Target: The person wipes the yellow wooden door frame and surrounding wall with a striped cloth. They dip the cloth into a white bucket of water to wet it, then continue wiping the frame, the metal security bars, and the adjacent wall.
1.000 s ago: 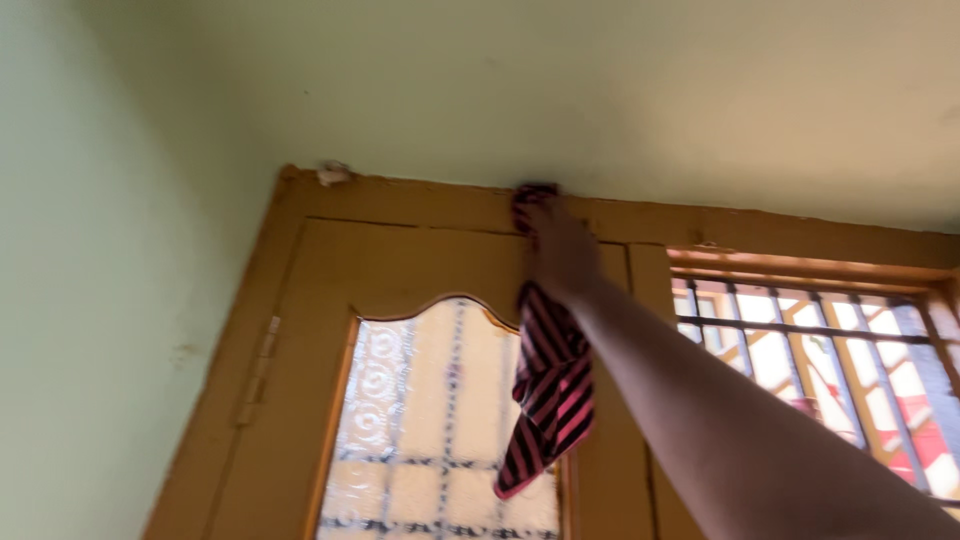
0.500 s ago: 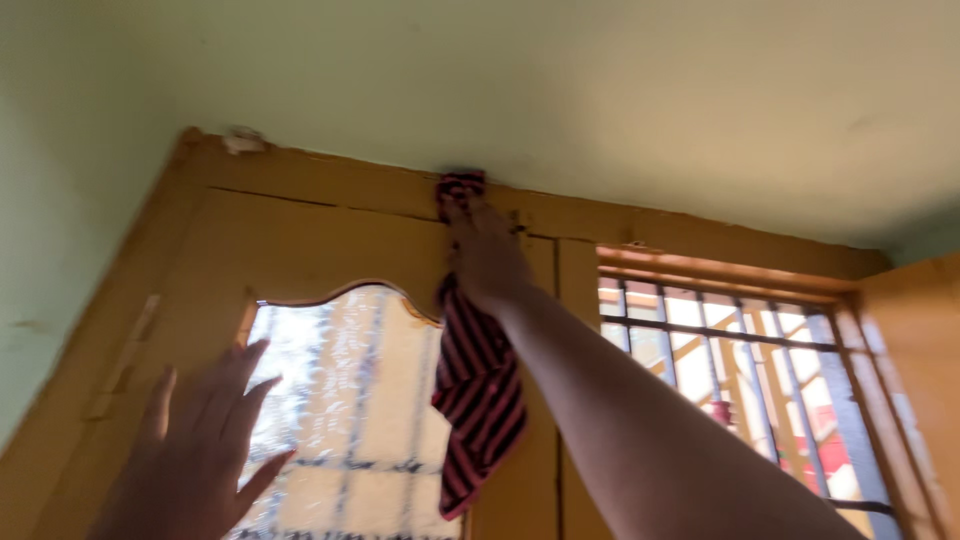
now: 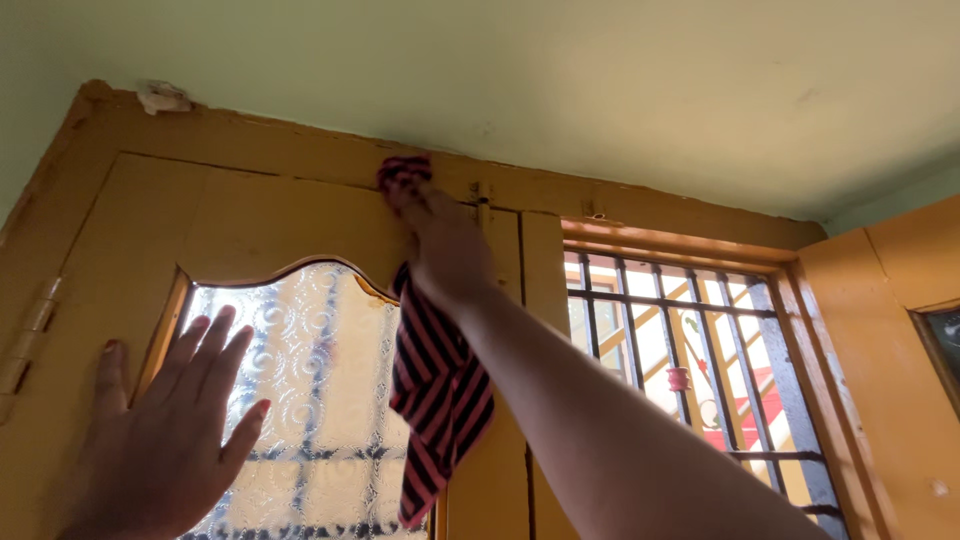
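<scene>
Your right hand (image 3: 448,250) is raised at 12 o'clock in the head view, with the forearm running down toward 5 o'clock. Its grip is clenched on a red-and-black striped cloth (image 3: 437,390). The upper end of the cloth is bunched under your fingertips and pressed against the top rail of the ochre-painted wooden door frame (image 3: 300,135), just below the pale green ceiling (image 3: 600,80). The rest of the cloth hangs loose below your wrist, in front of the door's right stile.

Your left hand (image 3: 165,440) is at 8 o'clock. Its grip is released: the fingers are spread and the palm lies flat against the ochre wooden door (image 3: 270,225), with the fingertips reaching over the edge of the frosted patterned glass pane (image 3: 320,370). It holds nothing.

A brass-coloured hinge (image 3: 28,335) sits on the frame at 9 o'clock, just left of your left thumb. A small whitish lump (image 3: 163,97) is on the top corner of the frame at 11 o'clock, well apart from the cloth. At 3 o'clock, a window with dark metal bars (image 3: 680,360) adjoins the door frame. An ochre wooden shutter (image 3: 880,350) stands beside the window at the right edge of the view.
</scene>
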